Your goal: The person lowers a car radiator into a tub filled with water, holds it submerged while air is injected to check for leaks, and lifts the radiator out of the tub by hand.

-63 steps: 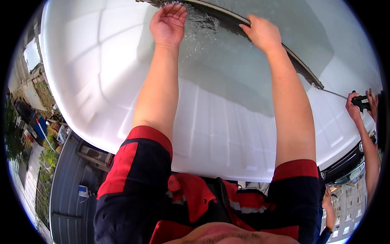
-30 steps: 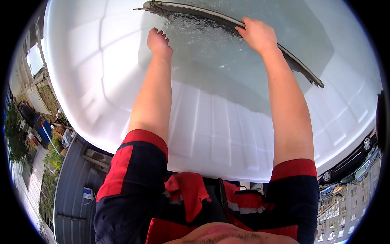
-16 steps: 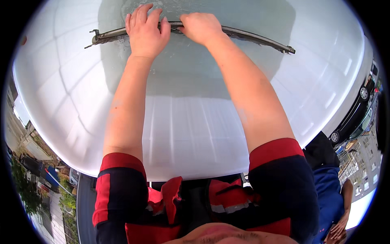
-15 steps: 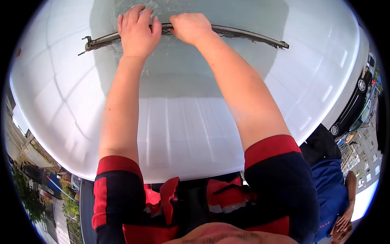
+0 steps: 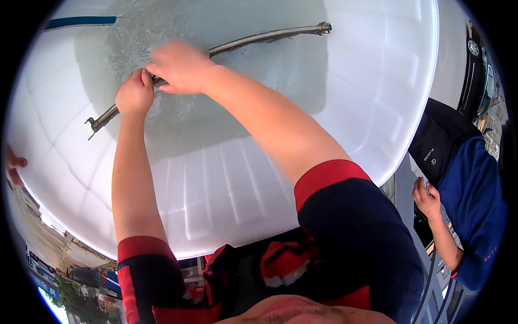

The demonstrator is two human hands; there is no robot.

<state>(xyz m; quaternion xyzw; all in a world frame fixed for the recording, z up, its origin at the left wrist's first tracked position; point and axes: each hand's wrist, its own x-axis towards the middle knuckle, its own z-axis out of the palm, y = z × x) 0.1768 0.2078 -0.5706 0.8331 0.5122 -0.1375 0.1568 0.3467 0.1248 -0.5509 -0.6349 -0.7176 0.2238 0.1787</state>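
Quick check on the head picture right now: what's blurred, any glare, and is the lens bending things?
Head view: the right hand is smeared, mostly across its back, probably from motion, while the left hand and bar look sharper. Head view: pale bright streaks on the near wall of the tub. Head view: fisheye bending bows the tub's outline, and the corners are black.

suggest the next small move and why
Probably slide the right hand rightward along the strip: it sits close beside the left hand, toward the strip's left end, leaving the long right stretch unheld.
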